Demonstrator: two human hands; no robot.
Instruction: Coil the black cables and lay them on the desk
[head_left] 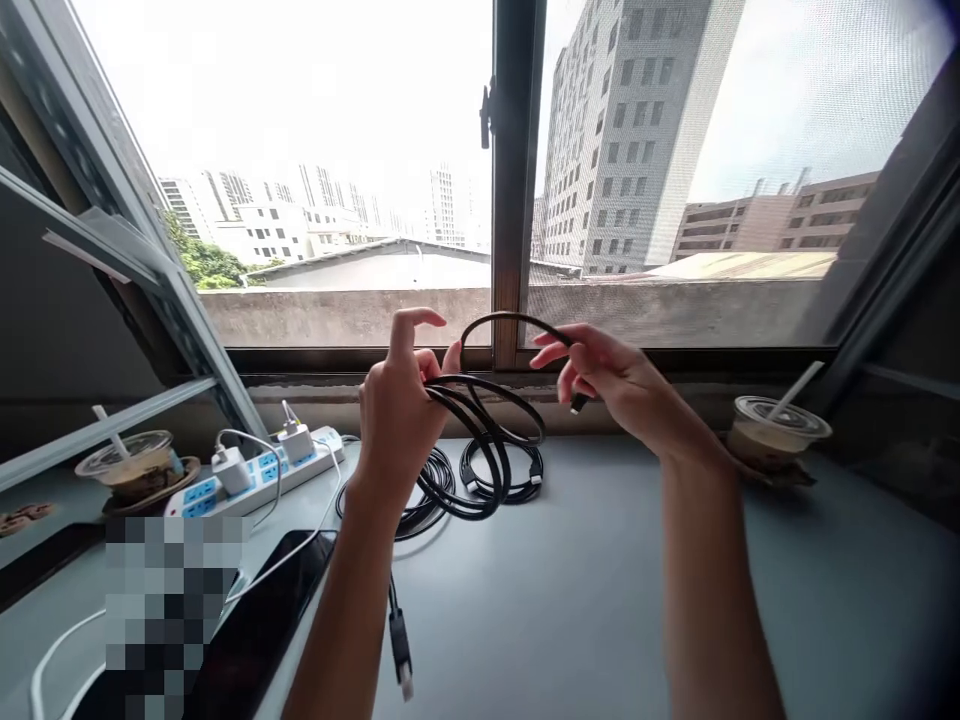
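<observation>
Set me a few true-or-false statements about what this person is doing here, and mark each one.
1. The left hand holds loops of black cable. True.
2. The right hand lies palm down, holding nothing. False: it is raised above the table, its fingers on the cable.
3. A white charger is plugged into the power strip. True.
4. Both drinks stand on the same side. False: one drink is at the left, the other drink at the right.
</observation>
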